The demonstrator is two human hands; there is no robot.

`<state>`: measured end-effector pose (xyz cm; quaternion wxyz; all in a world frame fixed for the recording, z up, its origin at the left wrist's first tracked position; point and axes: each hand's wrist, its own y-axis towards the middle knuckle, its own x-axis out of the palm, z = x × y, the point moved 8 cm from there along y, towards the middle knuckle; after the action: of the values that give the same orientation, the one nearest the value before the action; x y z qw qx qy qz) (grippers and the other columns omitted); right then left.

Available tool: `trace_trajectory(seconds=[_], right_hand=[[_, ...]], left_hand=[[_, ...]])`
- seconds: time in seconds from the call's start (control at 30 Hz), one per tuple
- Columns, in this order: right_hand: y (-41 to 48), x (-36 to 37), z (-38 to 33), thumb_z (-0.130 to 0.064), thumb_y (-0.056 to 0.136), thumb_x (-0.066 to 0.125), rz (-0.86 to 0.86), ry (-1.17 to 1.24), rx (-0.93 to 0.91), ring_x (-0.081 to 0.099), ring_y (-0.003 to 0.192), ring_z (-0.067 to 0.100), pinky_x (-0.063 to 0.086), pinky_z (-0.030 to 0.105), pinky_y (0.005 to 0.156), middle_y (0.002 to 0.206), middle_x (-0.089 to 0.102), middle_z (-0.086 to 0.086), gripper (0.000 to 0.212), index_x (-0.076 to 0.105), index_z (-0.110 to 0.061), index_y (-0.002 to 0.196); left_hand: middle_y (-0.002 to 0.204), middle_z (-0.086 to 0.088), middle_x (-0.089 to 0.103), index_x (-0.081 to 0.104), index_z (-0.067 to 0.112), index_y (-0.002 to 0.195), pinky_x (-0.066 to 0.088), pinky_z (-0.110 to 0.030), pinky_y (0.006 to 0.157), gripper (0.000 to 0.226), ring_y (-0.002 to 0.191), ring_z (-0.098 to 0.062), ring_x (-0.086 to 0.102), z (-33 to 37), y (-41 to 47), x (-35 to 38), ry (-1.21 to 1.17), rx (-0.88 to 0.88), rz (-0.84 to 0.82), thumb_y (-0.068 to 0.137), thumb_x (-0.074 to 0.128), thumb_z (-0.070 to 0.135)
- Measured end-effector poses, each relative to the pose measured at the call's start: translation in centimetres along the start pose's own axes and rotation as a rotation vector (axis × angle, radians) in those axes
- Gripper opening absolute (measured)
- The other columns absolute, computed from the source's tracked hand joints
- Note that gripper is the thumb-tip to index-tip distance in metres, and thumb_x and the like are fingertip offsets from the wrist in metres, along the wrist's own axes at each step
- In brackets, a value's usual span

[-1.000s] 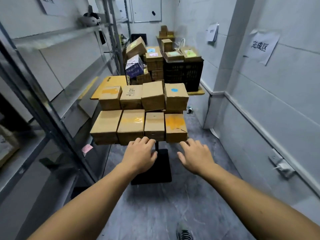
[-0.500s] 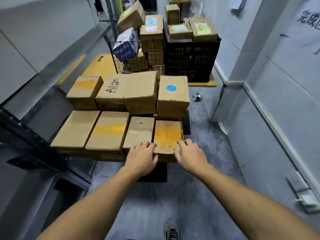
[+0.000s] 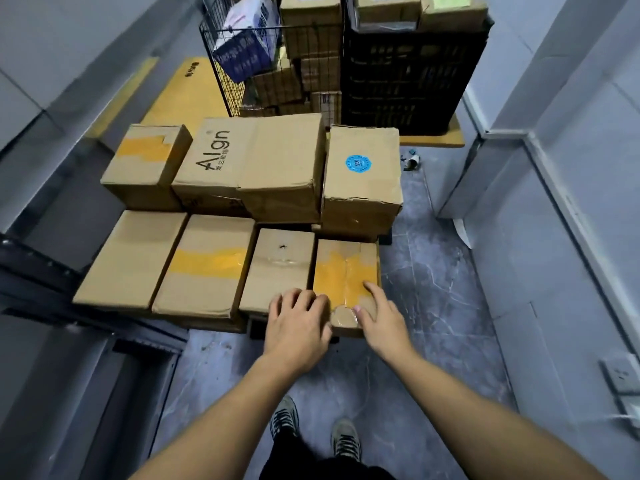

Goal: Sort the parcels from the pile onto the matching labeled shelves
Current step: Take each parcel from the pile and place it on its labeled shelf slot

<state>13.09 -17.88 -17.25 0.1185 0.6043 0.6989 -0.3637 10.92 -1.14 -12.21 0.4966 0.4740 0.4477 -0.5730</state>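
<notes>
**First:** From the head view, the yellow-taped parcel (image 3: 346, 275) sits at the right end of the front row of the pile. It is directly ahead of you, and its long axis runs straight away from you.

**Second:** Agreed. Your hands bracket its near end. Your right hand (image 3: 382, 318) is entirely on it, with the fingers spread and fairly straight along the right edge and the thumb on the top near the front corner.

**First:** Your left hand (image 3: 298, 323) is less well placed. Its bent, closed-up fingers come down on the seam between that parcel and the plain parcel (image 3: 277, 268) touching its left side. I cannot tell whether they grip anything.

**Second:** So the gap matters. There is none on the left for your fingers to slip into, while the right side hangs free over the floor.

**First:** The parcel with the blue sticker (image 3: 363, 168) stands higher, right behind the far end, so I judge you can't push forward.

**Second:** Then you would probably draw it towards you along its length, with your right hand leading and your left catching the near-left corner as it clears the plain parcel.
</notes>
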Motion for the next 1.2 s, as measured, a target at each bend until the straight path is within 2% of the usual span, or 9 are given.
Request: trace_trajectory(seconds=[0.2,0.3,0.43,0.57,0.7,0.87,1.0,1.13,1.2], right_hand=[[-0.4,0.0,0.8,-0.03,0.102,0.055,0.015,0.174,0.004,0.05,0.129,0.029,0.038,0.029,0.094,0.145,0.05,0.009,0.051,0.037,-0.038,0.15],[-0.9,-0.4,1.1,-0.026,0.102,0.055,0.035,0.224,0.01,0.05,0.129,0.028,0.042,0.035,0.102,0.146,0.051,0.008,0.05,0.039,-0.037,0.149],[-2.3,-1.5,1.5,-0.021,0.102,0.056,0.071,0.377,-0.042,0.048,0.132,0.019,0.041,0.044,0.112,0.145,0.049,-0.005,0.048,0.042,-0.038,0.145],[-4.2,-3.4,2.1,-0.024,0.102,0.057,0.086,0.487,-0.086,0.051,0.128,0.005,0.045,0.037,0.109,0.136,0.048,-0.03,0.051,0.042,-0.06,0.134],[-5.7,-4.7,2.3,-0.022,0.102,0.057,0.102,0.574,-0.14,0.053,0.125,-0.005,0.047,0.03,0.106,0.132,0.051,-0.04,0.055,0.044,-0.068,0.128],[-7.2,-5.0,1.4,-0.034,0.097,0.057,0.073,0.642,-0.18,0.052,0.133,0.009,0.045,0.05,0.11,0.146,0.049,-0.018,0.047,0.045,-0.062,0.134],[-8.3,-5.7,-0.3,-0.029,0.105,0.049,0.089,0.459,-0.239,0.042,0.139,0.002,0.038,0.044,0.116,0.147,0.042,-0.03,0.05,0.038,-0.067,0.136],[-9.2,-6.9,-2.5,-0.041,0.1,0.051,0.142,0.282,-0.254,0.035,0.143,0.008,0.035,0.042,0.118,0.155,0.038,-0.006,0.041,0.038,-0.059,0.135],[-9.6,-7.1,-3.5,-0.061,0.09,0.048,0.133,0.272,-0.26,0.034,0.144,0.01,0.033,0.037,0.118,0.158,0.036,-0.002,0.058,0.042,-0.042,0.145]], left_hand=[[0.14,0.005,0.046,0.038,0.034,0.137,0.013,-0.047,0.116,0.051,0.134,-0.023,0.026,0.1,-0.1,0.4,-0.033,-0.064,-0.028,0.091,0.04,0.054],[0.141,0.005,0.047,0.038,0.033,0.139,0.011,-0.046,0.118,0.051,0.134,-0.021,0.027,0.6,-0.2,-0.1,-0.085,-0.069,-0.011,0.092,0.039,0.053],[0.139,0.007,0.048,0.039,0.031,0.143,0.03,-0.042,0.111,0.053,0.128,-0.013,0.034,0.9,-1.1,-1.3,-0.425,-0.081,0.064,0.093,0.042,0.048],[0.133,0.015,0.048,0.043,0.032,0.142,0.034,-0.026,0.104,0.053,0.125,0.0,0.04,0.8,-2.4,-1.9,-0.745,-0.138,0.137,0.091,0.047,0.047],[0.137,0.012,0.048,0.043,0.035,0.141,0.037,-0.027,0.105,0.057,0.124,0.003,0.042,0.6,-3.0,-1.8,-0.891,-0.208,0.115,0.088,0.049,0.052],[0.146,0.009,0.044,0.039,0.048,0.139,0.039,-0.044,0.11,0.063,0.132,-0.006,0.043,1.7,-3.9,-1.3,-1.196,-0.21,-0.008,0.08,0.054,0.066],[0.139,0.005,0.05,0.048,0.039,0.136,0.044,-0.047,0.106,0.064,0.127,-0.012,0.05,1.1,-4.8,-2.6,-1.283,-0.232,0.119,0.077,0.063,0.058],[0.13,0.014,0.048,0.047,0.042,0.134,0.048,-0.025,0.097,0.055,0.119,-0.006,0.052,1.2,-5.9,-4.8,-1.111,-0.135,0.228,0.082,0.058,0.053],[0.13,0.014,0.045,0.046,0.044,0.136,0.049,-0.019,0.09,0.053,0.116,-0.005,0.052,1.6,-6.3,-5.8,-1.038,-0.096,0.265,0.085,0.058,0.05]])
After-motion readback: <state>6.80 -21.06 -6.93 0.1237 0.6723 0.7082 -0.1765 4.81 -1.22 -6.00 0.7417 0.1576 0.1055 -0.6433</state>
